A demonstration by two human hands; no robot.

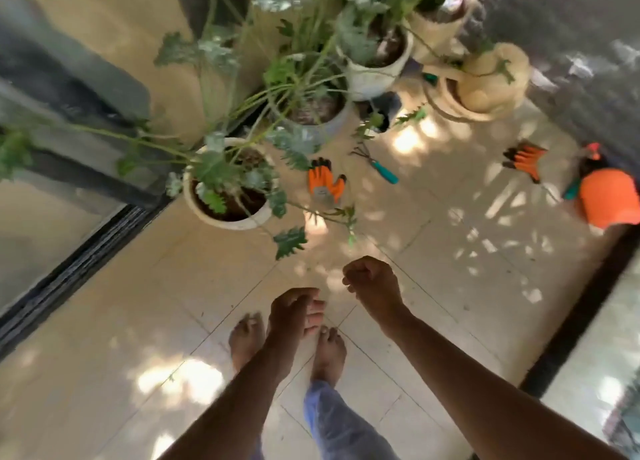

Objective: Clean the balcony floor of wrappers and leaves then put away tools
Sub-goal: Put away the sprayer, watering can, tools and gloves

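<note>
left hand (pixel 294 316) grip loosely spread, right hand (pixel 372 281) grip curled empty, gloves (pixel 325 182) on tiles

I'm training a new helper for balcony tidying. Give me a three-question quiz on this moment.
1. True or false: the left hand holds a tool.
2. Which lies nearer the white ceramic pot: A) the orange glove beside it, B) the orange glove farther right?
3. Fill in: the small hand rake has a ___ handle.

Key: 1 false; 2 A; 3 teal.
</note>
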